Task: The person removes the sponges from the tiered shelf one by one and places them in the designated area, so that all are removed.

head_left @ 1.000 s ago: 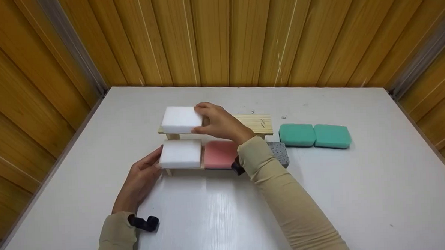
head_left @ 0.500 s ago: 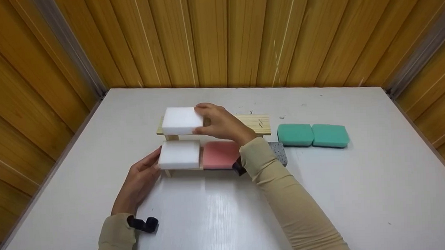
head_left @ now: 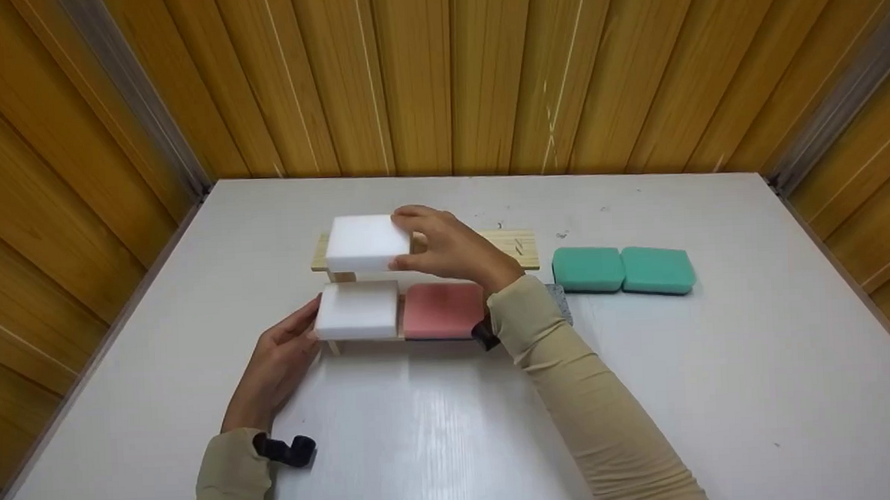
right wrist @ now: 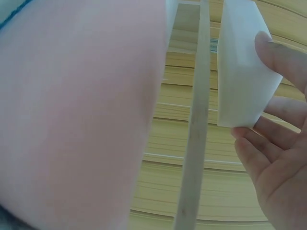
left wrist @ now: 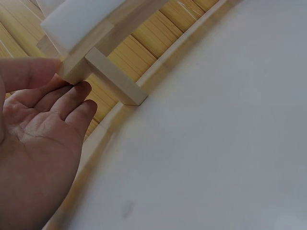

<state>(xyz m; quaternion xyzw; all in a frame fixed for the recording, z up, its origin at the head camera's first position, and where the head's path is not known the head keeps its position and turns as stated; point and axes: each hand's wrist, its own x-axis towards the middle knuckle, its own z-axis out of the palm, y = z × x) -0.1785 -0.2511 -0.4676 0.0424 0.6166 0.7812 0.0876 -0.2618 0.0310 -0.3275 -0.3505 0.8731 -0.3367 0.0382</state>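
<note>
A white sponge block [head_left: 366, 242], pinched at its right end by my right hand [head_left: 452, 248], is held over the left part of the upper board [head_left: 516, 247] of a two-level wooden rack. In the right wrist view a gap shows between this block [right wrist: 244, 72] and the board's edge [right wrist: 194, 124]. My left hand [head_left: 280, 355] holds the lower level's left end. Seen from the left wrist, thumb and fingertips pinch the wood beside a leg [left wrist: 115, 76]. That lower level carries another white sponge block [head_left: 357, 310], a pink sponge [head_left: 442, 310] and a speckled grey sponge [head_left: 560, 299], mostly behind my right sleeve.
Two green sponges [head_left: 587, 268] with dark undersides lie side by side on the white table [head_left: 423, 431], right of the rack. Wood-patterned panels [head_left: 422, 78] stand behind and at both sides. Each wrist wears a black camera mount [head_left: 288, 450].
The held white sponge block has shifted slightly right relative to the upper board. My left hand keeps its place at the rack's end; the head view has moved a little.
</note>
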